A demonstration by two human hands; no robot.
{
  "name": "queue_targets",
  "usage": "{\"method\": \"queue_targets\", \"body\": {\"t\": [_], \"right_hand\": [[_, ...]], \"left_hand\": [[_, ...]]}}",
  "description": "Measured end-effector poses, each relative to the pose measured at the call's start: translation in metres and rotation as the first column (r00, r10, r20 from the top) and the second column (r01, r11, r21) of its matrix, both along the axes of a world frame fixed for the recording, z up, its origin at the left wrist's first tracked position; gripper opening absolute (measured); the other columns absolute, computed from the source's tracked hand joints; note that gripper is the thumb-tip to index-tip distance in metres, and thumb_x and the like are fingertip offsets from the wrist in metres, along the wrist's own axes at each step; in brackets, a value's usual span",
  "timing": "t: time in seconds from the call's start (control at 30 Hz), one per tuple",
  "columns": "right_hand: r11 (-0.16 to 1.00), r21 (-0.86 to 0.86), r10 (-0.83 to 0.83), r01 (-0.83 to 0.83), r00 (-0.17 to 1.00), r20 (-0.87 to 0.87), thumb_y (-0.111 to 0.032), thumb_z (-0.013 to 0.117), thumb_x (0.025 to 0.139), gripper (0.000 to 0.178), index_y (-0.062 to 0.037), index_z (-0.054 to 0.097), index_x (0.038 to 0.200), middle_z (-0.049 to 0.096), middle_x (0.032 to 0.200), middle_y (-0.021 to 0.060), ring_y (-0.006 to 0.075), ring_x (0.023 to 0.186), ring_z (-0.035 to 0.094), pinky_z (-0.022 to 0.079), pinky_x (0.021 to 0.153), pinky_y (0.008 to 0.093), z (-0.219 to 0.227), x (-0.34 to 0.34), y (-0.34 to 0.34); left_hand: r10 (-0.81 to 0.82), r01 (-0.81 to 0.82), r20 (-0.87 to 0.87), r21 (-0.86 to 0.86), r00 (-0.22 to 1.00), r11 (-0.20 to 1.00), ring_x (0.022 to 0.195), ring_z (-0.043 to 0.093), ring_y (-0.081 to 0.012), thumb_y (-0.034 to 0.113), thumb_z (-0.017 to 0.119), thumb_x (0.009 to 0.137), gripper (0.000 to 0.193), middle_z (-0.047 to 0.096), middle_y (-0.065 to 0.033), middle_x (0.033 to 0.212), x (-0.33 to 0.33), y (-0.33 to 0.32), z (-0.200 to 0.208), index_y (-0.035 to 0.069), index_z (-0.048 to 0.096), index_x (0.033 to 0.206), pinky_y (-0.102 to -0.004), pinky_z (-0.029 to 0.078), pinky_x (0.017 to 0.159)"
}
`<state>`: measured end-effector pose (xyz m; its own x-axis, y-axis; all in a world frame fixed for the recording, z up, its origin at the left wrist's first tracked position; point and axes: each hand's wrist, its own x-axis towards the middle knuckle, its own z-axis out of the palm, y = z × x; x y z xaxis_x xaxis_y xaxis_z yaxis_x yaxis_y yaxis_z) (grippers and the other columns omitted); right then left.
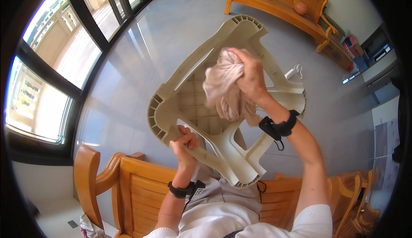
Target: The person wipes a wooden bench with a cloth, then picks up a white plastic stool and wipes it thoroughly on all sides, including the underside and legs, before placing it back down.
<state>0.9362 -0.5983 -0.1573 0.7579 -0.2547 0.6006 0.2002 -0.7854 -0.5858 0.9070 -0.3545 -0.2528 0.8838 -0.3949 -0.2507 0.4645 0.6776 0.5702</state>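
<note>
A beige plastic stool [198, 146] is turned so that its ribbed underside faces me, its legs spread outward over my lap. My left hand [185, 143] is closed around the rim between two legs on the near left side. In my right hand [251, 73] is a bunched, pale pinkish cloth [223, 77], slightly blurred, held over the stool's ribbed hollow. Loose folds of the cloth hang down toward the ribs; I cannot tell whether they touch.
I sit on a wooden bench [146, 195]. Across the grey tiled floor [128, 75] stands another wooden bench [274, 6] with a basketball [301, 8] on it. Dark-framed glass doors [64, 66] line the left. A white hooked object [295, 71] shows beyond the stool's right side.
</note>
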Motion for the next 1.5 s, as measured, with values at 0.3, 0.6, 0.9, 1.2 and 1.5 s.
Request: {"method": "queue_targets", "body": {"t": [0.3,0.6,0.9,1.2,1.5], "right_hand": [[0.957,-0.217,-0.209,0.193,0.977,-0.050,-0.005,0.067,0.079,0.044,-0.0022,0.052,0.120,0.056,0.100,0.0158,0.0417,0.090,0.060,0.052,0.073,0.0482,-0.014,0.038,0.013],[0.967,-0.246,-0.036,-0.060,0.928,-0.370,-0.007,0.070,0.070,0.041,-0.0075,0.060,0.109,0.064,0.096,0.0157,0.0399,0.090,0.063,0.053,0.074,0.0461,0.009,0.012,0.004],[0.980,-0.184,-0.085,0.074,0.995,-0.053,0.000,0.069,0.065,0.074,-0.0082,0.046,0.135,0.063,0.106,0.0174,0.0426,0.093,0.062,0.052,0.078,0.0486,-0.006,-0.002,0.005],[0.959,-0.253,-0.164,0.128,0.978,-0.129,0.000,0.067,0.066,0.082,-0.0131,0.036,0.142,0.060,0.097,0.0189,0.0437,0.084,0.063,0.053,0.070,0.0494,-0.013,0.011,0.003],[0.872,-0.463,-0.252,0.157,0.956,-0.150,-0.003,0.068,0.070,0.080,-0.0157,0.035,0.142,0.060,0.088,0.0197,0.0395,0.072,0.065,0.054,0.058,0.0461,-0.016,0.008,-0.001]], "left_hand": [[-0.081,0.081,0.085,0.001,0.993,0.997,0.052,0.030,-0.0087,0.006,0.052,0.074,0.016,0.033,0.0021,0.065,-0.004,0.002,0.003,0.011,0.042,0.086,-0.0235,0.028,0.051],[-0.027,0.027,0.024,0.026,0.999,0.999,0.053,0.030,-0.0087,0.005,0.052,0.074,0.017,0.033,0.0018,0.065,-0.004,0.000,0.002,0.011,0.042,0.086,-0.0226,0.027,0.050],[-0.050,0.052,0.026,-0.079,0.998,0.996,0.053,0.031,-0.0087,0.000,0.050,0.077,0.016,0.037,0.0009,0.068,-0.001,0.005,-0.003,0.009,0.043,0.088,-0.0240,0.028,0.050],[-0.068,0.067,0.073,0.020,0.995,0.998,0.051,0.030,-0.0084,0.010,0.054,0.076,0.015,0.031,0.0024,0.064,-0.002,0.005,-0.001,0.011,0.042,0.085,-0.0225,0.028,0.049],[-0.097,0.102,0.086,-0.064,0.992,0.993,0.053,0.031,-0.0093,0.002,0.051,0.078,0.017,0.037,0.0000,0.069,-0.002,0.009,-0.009,0.010,0.042,0.090,-0.0240,0.029,0.051]]}}
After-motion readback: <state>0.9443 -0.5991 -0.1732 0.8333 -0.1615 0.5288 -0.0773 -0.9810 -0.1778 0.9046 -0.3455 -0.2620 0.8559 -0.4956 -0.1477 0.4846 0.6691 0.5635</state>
